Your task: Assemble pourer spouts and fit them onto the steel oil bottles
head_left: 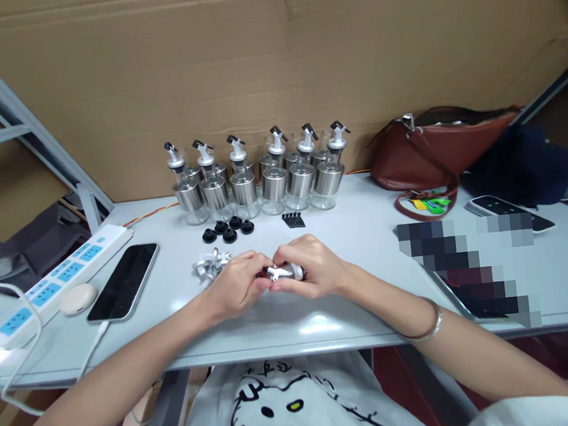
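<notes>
Both my hands meet above the table near its front edge. My right hand (pixel 312 267) is closed around a silver-grey bottle pourer top (pixel 284 273), which lies on its side with its narrow end toward the left. At that end, the fingertips of my left hand (pixel 240 281) pinch a small black piece, mostly hidden by the fingers. Left of my hands lies a loose pile of silver-grey pourer parts (pixel 211 265). Just behind are several black ribbed stoppers (pixel 229 234) and a neat row of small black levers (pixel 293 221).
Glass bottles with steel bands (pixel 274 186) stand in rows at the back, the front ones topped with pourers. A power strip (pixel 69 274), a round white case (pixel 78 298) and a phone (pixel 124 282) lie left. On the right are a brown handbag (pixel 438 148) and dark cap (pixel 525 163).
</notes>
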The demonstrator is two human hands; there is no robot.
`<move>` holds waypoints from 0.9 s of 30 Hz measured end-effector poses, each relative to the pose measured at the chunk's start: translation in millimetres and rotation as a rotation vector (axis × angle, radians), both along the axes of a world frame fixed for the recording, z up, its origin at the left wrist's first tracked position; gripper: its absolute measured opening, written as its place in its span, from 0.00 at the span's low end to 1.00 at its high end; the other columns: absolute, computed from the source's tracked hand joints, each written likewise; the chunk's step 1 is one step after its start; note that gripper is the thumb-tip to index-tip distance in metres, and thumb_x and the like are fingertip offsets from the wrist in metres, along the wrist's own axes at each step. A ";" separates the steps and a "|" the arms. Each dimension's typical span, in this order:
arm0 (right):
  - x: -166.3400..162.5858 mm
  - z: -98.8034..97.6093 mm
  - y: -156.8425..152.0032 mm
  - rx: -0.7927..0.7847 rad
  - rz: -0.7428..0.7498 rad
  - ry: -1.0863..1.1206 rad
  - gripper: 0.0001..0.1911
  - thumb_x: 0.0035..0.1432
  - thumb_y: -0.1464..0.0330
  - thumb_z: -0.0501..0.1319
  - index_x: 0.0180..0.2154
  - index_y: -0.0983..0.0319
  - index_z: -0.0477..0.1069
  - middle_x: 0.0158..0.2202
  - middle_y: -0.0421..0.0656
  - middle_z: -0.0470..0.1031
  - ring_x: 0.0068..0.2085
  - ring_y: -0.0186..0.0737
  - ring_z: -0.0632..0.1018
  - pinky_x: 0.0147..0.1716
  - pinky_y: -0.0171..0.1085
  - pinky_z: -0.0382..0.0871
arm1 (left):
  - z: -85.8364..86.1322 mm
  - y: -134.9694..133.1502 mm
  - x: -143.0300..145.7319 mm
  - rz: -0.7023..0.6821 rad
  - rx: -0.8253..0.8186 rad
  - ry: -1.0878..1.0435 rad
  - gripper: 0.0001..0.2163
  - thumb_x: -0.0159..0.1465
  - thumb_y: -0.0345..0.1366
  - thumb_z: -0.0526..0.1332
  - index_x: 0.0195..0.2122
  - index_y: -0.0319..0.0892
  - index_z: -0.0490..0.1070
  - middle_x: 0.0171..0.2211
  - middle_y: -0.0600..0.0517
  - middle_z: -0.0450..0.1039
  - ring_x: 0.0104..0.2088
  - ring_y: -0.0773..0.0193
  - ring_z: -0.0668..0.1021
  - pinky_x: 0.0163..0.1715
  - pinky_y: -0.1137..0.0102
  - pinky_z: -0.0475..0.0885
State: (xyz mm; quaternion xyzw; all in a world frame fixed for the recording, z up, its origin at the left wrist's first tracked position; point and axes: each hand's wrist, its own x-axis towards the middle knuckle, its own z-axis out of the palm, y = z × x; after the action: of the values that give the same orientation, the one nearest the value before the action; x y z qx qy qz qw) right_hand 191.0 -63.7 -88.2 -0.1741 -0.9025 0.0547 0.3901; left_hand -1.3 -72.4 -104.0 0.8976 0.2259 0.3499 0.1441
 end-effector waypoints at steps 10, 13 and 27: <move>-0.5 -0.1 -1.0 0.073 0.023 0.049 0.19 0.59 0.53 0.55 0.25 0.60 0.61 0.14 0.34 0.61 0.16 0.28 0.63 0.18 0.31 0.54 | 1.6 -0.1 1.5 -0.098 0.100 -0.086 0.20 0.70 0.47 0.43 0.32 0.41 0.65 0.24 0.52 0.69 0.25 0.66 0.69 0.28 0.72 0.65; -0.1 2.2 -1.6 0.072 0.046 0.044 0.21 0.63 0.53 0.51 0.26 0.61 0.63 0.15 0.35 0.63 0.16 0.28 0.63 0.18 0.31 0.54 | 2.5 0.7 0.3 -0.113 0.115 -0.118 0.20 0.69 0.50 0.44 0.35 0.40 0.65 0.22 0.53 0.67 0.24 0.66 0.68 0.28 0.72 0.66; -2.1 1.7 -1.7 0.073 -0.058 0.014 0.17 0.62 0.56 0.55 0.27 0.61 0.62 0.15 0.34 0.63 0.16 0.28 0.62 0.19 0.30 0.52 | 8.5 3.8 1.8 -0.031 0.203 -0.118 0.18 0.72 0.43 0.42 0.33 0.41 0.64 0.22 0.55 0.68 0.22 0.68 0.67 0.36 0.67 0.66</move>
State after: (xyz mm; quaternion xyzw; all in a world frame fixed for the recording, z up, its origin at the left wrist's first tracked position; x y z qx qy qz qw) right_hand 188.9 -65.4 -86.5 -0.1856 -0.8957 0.0117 0.4040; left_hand 0.5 -68.6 -95.5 0.8888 0.1667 0.4210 0.0707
